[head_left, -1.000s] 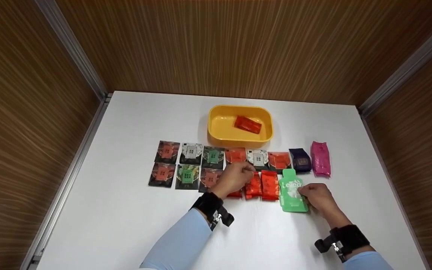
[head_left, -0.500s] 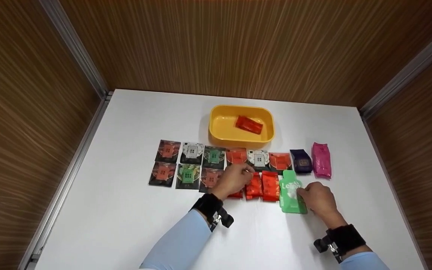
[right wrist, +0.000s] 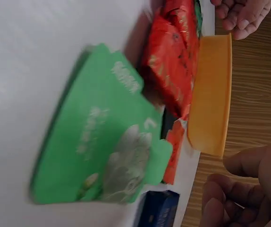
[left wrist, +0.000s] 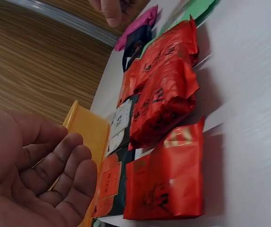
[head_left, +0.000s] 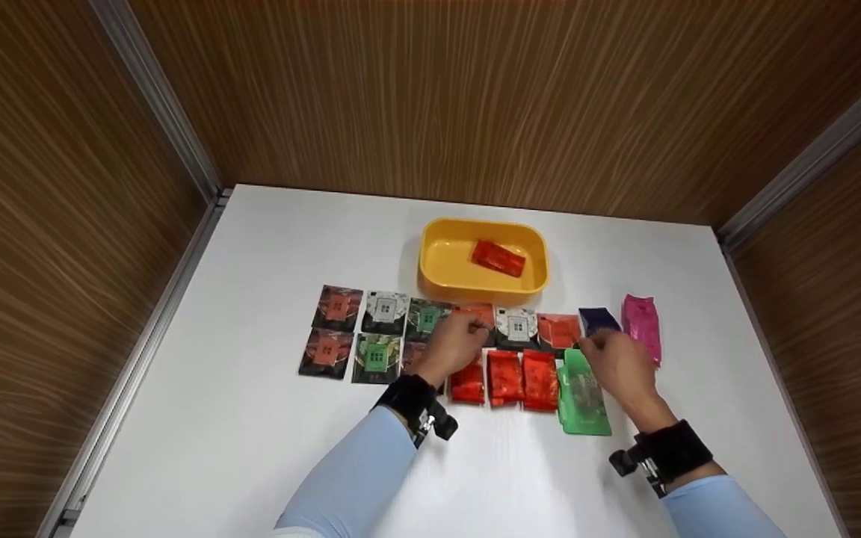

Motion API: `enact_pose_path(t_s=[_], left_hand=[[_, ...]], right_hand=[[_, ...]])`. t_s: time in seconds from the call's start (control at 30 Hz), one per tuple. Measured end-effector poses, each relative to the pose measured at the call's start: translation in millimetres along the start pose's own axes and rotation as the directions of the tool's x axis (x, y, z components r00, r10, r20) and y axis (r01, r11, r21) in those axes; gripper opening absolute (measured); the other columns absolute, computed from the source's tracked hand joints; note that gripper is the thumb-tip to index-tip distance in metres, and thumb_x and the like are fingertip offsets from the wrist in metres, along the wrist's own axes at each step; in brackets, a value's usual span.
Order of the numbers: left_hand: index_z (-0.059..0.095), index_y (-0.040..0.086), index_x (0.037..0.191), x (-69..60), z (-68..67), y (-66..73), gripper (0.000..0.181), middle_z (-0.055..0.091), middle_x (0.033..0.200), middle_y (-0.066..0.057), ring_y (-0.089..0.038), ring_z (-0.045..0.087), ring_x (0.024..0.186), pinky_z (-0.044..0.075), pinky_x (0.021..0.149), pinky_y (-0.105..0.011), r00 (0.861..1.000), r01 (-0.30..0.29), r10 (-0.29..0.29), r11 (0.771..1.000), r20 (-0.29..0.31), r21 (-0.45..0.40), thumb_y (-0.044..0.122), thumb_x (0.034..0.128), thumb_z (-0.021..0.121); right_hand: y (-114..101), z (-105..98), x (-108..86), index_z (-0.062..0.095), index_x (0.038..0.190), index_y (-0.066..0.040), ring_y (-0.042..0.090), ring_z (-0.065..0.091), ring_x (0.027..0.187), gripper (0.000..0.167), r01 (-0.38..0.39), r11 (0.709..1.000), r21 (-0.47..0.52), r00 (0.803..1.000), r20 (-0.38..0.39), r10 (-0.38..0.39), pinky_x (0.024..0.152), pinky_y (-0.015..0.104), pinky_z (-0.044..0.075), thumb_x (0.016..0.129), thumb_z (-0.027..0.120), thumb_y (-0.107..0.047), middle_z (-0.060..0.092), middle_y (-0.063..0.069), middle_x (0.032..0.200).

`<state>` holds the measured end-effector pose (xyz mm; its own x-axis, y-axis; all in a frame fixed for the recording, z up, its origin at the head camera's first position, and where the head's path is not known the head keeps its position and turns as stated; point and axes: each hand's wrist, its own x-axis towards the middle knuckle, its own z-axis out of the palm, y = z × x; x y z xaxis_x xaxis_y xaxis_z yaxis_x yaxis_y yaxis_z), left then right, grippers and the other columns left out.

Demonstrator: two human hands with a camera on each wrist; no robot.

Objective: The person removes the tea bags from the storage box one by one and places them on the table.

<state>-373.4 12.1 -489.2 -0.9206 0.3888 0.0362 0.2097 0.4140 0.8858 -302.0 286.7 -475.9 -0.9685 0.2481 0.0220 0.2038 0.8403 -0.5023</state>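
Observation:
My left hand (head_left: pixel 454 345) hovers over the middle of the sachet rows with loosely curled fingers and nothing in them. Close by it lie three red foil packets (head_left: pixel 505 379) side by side; part of the leftmost is behind the hand. To their right a flat green sachet (head_left: pixel 584 407) with a white flower print lies on the table. My right hand (head_left: pixel 623 370) is above its upper right part, its thumb and fingers apart and holding nothing, as the right wrist view shows. That hand partly covers a dark purple packet (head_left: pixel 597 318).
A yellow tub (head_left: pixel 445 282) with one red packet (head_left: pixel 498 258) inside stands behind the rows. Flat dark square sachets (head_left: pixel 327 354) in two rows lie to the left. A pink packet (head_left: pixel 641 326) lies at the right end. Wood-grain panels (head_left: pixel 430 112) enclose the white table.
My right hand has let go of the green sachet's right edge and moved up and away from me. My left hand has shifted slightly left and farther away.

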Motion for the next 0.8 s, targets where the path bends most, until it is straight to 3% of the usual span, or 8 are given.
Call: enact_pose_path(t_s=[0.1,0.17,0.23,0.37,0.47,0.63,0.7,0.8], left_hand=[[0.076,0.011,0.103,11.7,-10.8,6.0,0.010,0.076,0.096,-0.004,-0.010,0.063,0.073,0.055,0.072,-0.029,0.998,-0.031,0.032,0.999,-0.050,0.026,0.010,0.1023,0.066],[0.076,0.011,0.106,19.3,-16.7,10.4,0.011,0.076,0.100,-0.004,-0.012,0.064,0.077,0.056,0.074,-0.029,0.997,-0.031,0.038,0.995,-0.070,0.099,0.012,0.1029,0.066],[0.076,0.011,0.111,27.6,-21.9,16.0,0.014,0.076,0.104,-0.006,-0.016,0.068,0.084,0.057,0.079,-0.032,0.995,-0.038,0.058,0.975,-0.082,0.221,0.015,0.1039,0.065],[0.076,0.012,0.120,48.2,-30.4,25.8,0.020,0.076,0.114,-0.005,-0.024,0.068,0.109,0.054,0.097,-0.036,0.990,-0.061,0.110,0.897,-0.087,0.437,0.018,0.1049,0.064],[0.077,0.014,0.121,64.1,-36.4,29.9,0.021,0.076,0.116,-0.005,-0.026,0.067,0.111,0.054,0.097,-0.038,0.989,-0.071,0.130,0.842,-0.074,0.534,0.018,0.1052,0.063],[0.076,0.016,0.122,85.2,-42.3,30.4,0.023,0.076,0.115,-0.005,-0.028,0.067,0.108,0.055,0.095,-0.040,0.991,-0.054,0.120,0.741,-0.053,0.669,0.019,0.1062,0.059],[0.076,0.015,0.122,91.6,-42.5,28.6,0.024,0.076,0.114,-0.006,-0.030,0.067,0.108,0.056,0.094,-0.042,0.993,-0.043,0.110,0.711,-0.051,0.701,0.020,0.1062,0.059],[0.074,0.014,0.124,98.3,-41.0,25.4,0.025,0.075,0.115,-0.008,-0.031,0.067,0.109,0.056,0.094,-0.045,0.995,-0.030,0.090,0.690,-0.045,0.723,0.020,0.1057,0.059]], right_hand=[[-23.8,2.3,13.6,0.076,0.112,0.002,0.029,0.064,0.081,0.028,0.070,0.997,0.025,0.997,-0.035,-0.070,0.069,0.039,0.053,0.103,0.064,-0.022,0.075,0.017,0.095],[-40.0,6.6,21.4,0.078,0.112,0.000,0.028,0.066,0.082,0.027,0.118,0.992,0.051,0.992,-0.050,-0.116,0.075,0.043,0.055,0.103,0.065,-0.023,0.076,0.015,0.095],[-57.5,10.6,29.1,0.079,0.112,-0.002,0.027,0.068,0.080,0.026,0.174,0.982,0.071,0.983,-0.070,-0.169,0.079,0.046,0.055,0.103,0.067,-0.023,0.077,0.013,0.094],[-92.3,16.7,49.1,0.078,0.113,-0.001,0.030,0.069,0.083,0.025,0.266,0.959,0.097,0.963,-0.072,-0.259,0.081,0.049,0.056,0.102,0.070,-0.022,0.077,0.015,0.098],[-111.1,21.4,67.4,0.076,0.117,0.000,0.035,0.071,0.093,0.028,0.301,0.951,0.072,0.953,-0.044,-0.299,0.085,0.051,0.057,0.101,0.071,-0.022,0.076,0.018,0.106],[-126.4,29.8,95.9,0.075,0.120,0.000,0.036,0.071,0.100,0.030,0.286,0.958,0.002,0.958,0.011,-0.286,0.088,0.051,0.057,0.102,0.071,-0.024,0.075,0.018,0.110],[-128.2,32.9,105.6,0.075,0.120,0.000,0.036,0.070,0.101,0.031,0.278,0.960,-0.032,0.961,0.018,-0.277,0.089,0.051,0.057,0.102,0.070,-0.023,0.075,0.019,0.110],[-126.9,37.1,117.0,0.075,0.119,0.002,0.037,0.070,0.100,0.030,0.270,0.960,-0.077,0.963,0.033,-0.269,0.088,0.052,0.057,0.101,0.069,-0.022,0.075,0.020,0.109]])
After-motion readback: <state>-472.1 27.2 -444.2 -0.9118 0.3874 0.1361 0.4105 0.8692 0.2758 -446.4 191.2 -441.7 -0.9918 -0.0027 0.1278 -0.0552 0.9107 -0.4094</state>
